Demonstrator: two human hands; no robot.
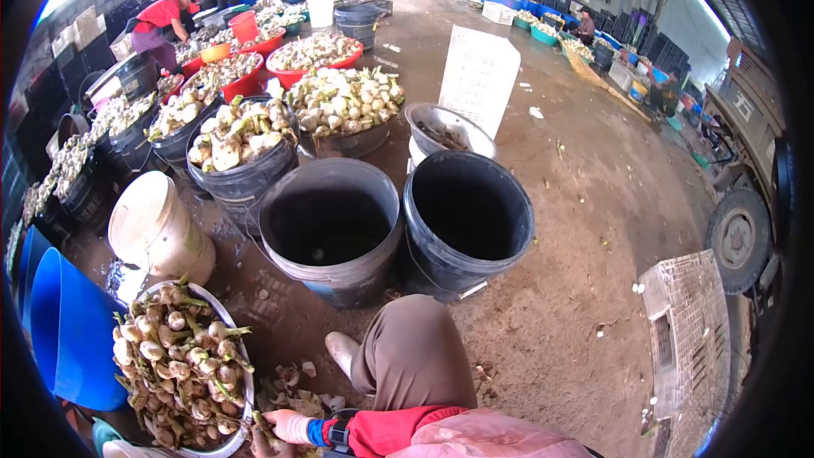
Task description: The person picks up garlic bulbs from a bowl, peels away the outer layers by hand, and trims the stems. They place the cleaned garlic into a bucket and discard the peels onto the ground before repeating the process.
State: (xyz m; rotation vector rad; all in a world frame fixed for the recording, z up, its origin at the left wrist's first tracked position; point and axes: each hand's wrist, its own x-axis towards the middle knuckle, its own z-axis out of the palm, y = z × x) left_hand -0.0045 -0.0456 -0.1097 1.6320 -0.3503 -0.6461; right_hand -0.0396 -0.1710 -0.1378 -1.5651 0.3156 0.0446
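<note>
At the bottom edge, my right hand (288, 427), wrapped in pale material at the fingers, reaches in from a red sleeve (394, 428) with a blue cuff. Its fingers are closed around a small greenish-brown bulb with a stalk (269, 434). Skin just below it, cut off by the frame edge, looks like part of my left hand (267, 449); its fingers are not clear. Close by on the left, a metal basin (248, 373) is heaped with pale, stalked bulbs (178, 356). Peelings and trimmings (297, 394) lie on the floor beside the basin.
Two dark buckets (331, 267) (466, 267) stand ahead of my knee (415, 348). A cream bucket (161, 225) and blue tubs (76, 331) are left. Trimmed bulbs (343, 102) fill containers behind. A crate (691, 331) and vehicle wheel (739, 240) are right. People work farther back.
</note>
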